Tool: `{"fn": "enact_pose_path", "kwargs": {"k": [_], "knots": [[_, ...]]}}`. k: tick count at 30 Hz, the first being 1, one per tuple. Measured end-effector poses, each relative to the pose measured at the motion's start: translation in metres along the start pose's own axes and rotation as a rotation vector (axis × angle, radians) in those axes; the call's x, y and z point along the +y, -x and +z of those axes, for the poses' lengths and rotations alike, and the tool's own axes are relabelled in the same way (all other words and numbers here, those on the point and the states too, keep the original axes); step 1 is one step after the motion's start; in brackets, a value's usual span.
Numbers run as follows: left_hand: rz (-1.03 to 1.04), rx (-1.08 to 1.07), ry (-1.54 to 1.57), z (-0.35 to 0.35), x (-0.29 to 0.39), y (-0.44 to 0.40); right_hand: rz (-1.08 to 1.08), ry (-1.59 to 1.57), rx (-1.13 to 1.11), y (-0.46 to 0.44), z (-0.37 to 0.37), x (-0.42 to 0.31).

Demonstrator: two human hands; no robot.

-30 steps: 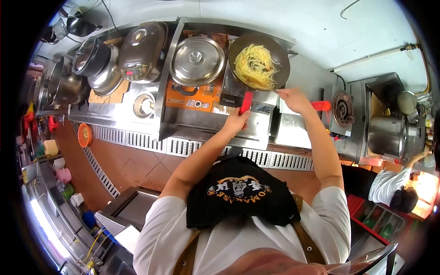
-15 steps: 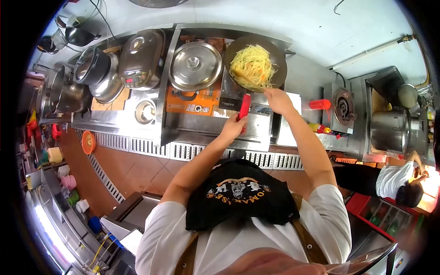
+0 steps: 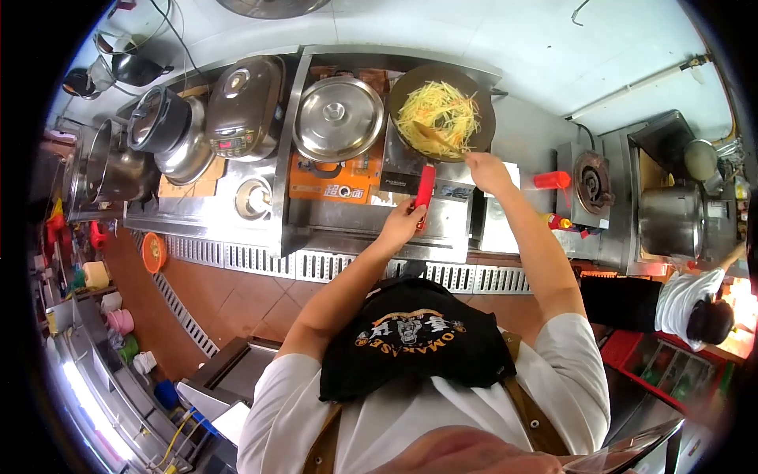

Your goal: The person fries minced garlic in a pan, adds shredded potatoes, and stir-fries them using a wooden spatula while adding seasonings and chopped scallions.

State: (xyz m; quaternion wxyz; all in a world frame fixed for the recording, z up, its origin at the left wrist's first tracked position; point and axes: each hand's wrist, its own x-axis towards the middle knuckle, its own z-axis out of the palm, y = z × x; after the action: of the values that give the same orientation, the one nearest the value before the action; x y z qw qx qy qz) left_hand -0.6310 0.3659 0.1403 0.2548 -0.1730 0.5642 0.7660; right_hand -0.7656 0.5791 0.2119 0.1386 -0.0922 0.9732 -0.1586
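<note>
A dark wok (image 3: 486,110) sits on a portable stove (image 3: 401,181), filled with pale yellow shreds (image 3: 439,104) with a few orange bits among them. My left hand (image 3: 402,224) is wrapped round the wok's red handle (image 3: 425,189), which points towards me. My right hand (image 3: 487,171) grips a wooden spatula (image 3: 436,137) at the wok's near right rim. The spatula's blade lies in the shreds near the middle of the wok.
Left of the wok, a lidded steel pot (image 3: 335,118) stands behind an orange box (image 3: 332,180). Farther left is a rice cooker (image 3: 245,110). To the right are a red bottle (image 3: 551,180), a gas burner (image 3: 592,183) and a tall pot (image 3: 671,225). Another person (image 3: 687,308) is at far right.
The spatula blade has moved from the near edge towards the wok's middle, and the shreds are more spread out. My right hand has shifted slightly right. My left hand stays on the handle.
</note>
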Motion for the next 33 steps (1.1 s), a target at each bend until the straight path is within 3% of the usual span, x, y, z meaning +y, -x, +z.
{"fn": "enact_pose_path", "kwargs": {"k": [2,4,6,9,12,15,18,20,22,25,26,28,30,32,33], "knots": [[0.035,0.017,-0.059,-0.002,-0.005,0.003,-0.092,0.184,0.026,-0.028,0.008,0.045],[0.078,0.047,-0.113,-0.005,0.0,0.0,-0.007,0.098,0.115,-0.052,-0.013,0.049],[-0.035,0.02,-0.05,-0.007,-0.001,0.008,0.217,-0.163,0.124,-0.071,-0.025,0.044],[-0.102,-0.041,-0.026,-0.01,-0.004,0.013,0.107,0.097,0.059,-0.077,0.004,0.018],[-0.113,-0.058,0.034,-0.01,-0.006,0.012,0.152,0.125,-0.069,-0.042,-0.009,-0.017],[-0.087,-0.069,0.082,-0.009,-0.008,0.009,0.064,0.025,-0.014,0.003,-0.032,-0.043],[-0.097,-0.079,0.082,-0.008,-0.007,0.006,0.027,0.103,-0.098,-0.007,-0.004,-0.02],[-0.095,-0.088,0.029,-0.008,-0.002,0.008,-0.004,0.233,-0.024,-0.039,0.011,0.042],[-0.084,-0.08,0.041,-0.009,0.002,0.011,0.108,0.234,-0.043,-0.033,-0.034,0.028],[-0.091,-0.068,0.077,-0.011,-0.004,0.015,0.244,0.175,0.076,-0.039,-0.02,0.037],[-0.086,-0.074,0.086,-0.012,-0.003,0.014,0.24,0.175,0.074,-0.036,-0.016,0.033],[-0.072,-0.073,0.067,-0.013,-0.003,0.013,-0.061,0.315,0.03,-0.029,-0.012,0.023],[-0.049,-0.084,0.088,-0.014,-0.007,0.012,-0.026,0.31,-0.017,-0.057,-0.023,0.039],[-0.046,-0.093,0.086,-0.013,-0.004,0.014,0.08,0.256,0.085,-0.081,-0.042,0.046],[-0.046,-0.108,0.077,-0.013,-0.002,0.014,-0.038,0.481,0.105,-0.125,-0.019,0.086]]}}
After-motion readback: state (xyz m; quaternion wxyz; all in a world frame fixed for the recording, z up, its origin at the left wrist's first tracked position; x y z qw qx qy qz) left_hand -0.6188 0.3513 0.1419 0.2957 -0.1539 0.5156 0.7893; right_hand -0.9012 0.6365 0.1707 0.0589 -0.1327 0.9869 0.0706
